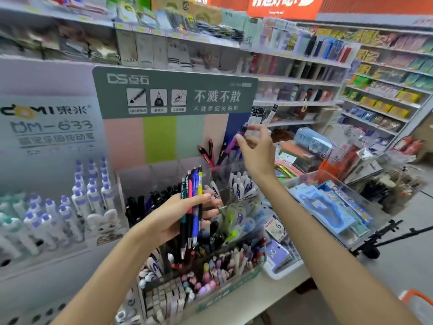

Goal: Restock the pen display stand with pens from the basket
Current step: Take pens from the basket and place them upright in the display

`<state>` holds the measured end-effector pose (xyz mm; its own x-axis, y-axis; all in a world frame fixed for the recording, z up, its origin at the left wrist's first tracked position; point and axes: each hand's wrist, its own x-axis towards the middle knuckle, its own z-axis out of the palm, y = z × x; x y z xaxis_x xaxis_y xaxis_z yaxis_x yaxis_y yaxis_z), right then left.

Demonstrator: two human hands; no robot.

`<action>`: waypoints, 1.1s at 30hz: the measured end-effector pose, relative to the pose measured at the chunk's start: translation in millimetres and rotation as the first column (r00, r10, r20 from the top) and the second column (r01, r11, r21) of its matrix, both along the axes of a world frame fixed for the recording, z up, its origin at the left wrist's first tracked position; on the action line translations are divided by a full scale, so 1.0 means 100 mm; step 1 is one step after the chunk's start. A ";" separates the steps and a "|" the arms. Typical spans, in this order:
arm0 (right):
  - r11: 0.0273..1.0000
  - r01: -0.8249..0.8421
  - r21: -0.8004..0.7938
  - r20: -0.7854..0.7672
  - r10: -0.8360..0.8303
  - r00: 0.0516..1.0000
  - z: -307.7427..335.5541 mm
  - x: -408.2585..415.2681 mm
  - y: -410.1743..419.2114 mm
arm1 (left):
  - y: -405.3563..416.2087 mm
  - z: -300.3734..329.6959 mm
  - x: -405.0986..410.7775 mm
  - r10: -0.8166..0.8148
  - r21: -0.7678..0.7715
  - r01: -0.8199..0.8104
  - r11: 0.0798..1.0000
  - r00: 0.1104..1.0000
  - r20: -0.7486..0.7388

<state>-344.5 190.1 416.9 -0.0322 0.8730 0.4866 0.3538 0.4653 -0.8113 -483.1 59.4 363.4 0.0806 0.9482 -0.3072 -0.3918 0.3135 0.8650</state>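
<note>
My left hand (178,216) grips a bundle of several pens (192,207), upright, with black, pink, blue and yellow barrels, in front of the clear pen display stand (164,179). My right hand (255,146) is raised at the stand's upper right compartment and pinches the top of a purple pen (234,143) that slants down into it. Two red pens (207,151) lean in the compartment just left of it. The stand's backboard (173,92) is grey-green with coloured stripes below. The basket is only an orange edge (419,296) at the lower right.
A white display of purple-capped pens (70,202) stands at the left. A green tray of pastel pens and erasers (210,277) sits in front of the stand. Blue packaged stationery (328,207) lies at the right. Stocked shelves (304,66) fill the background.
</note>
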 end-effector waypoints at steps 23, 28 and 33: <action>0.799 -0.299 -0.521 0.098 0.405 0.909 -0.12 -0.06 -0.38 | -0.06 -0.05 0.05 0.069 0.140 -0.065 0.988 0.997 -0.028; 0.788 -0.408 -0.462 -0.029 0.446 0.894 -0.10 0.05 -0.48 | -0.03 -0.05 0.11 0.079 0.139 -0.073 0.988 0.996 -0.041; 0.956 -0.179 -0.231 -0.354 0.089 0.931 0.11 0.18 -0.20 | -0.04 -0.07 0.00 0.097 0.118 -0.092 0.989 0.994 -0.042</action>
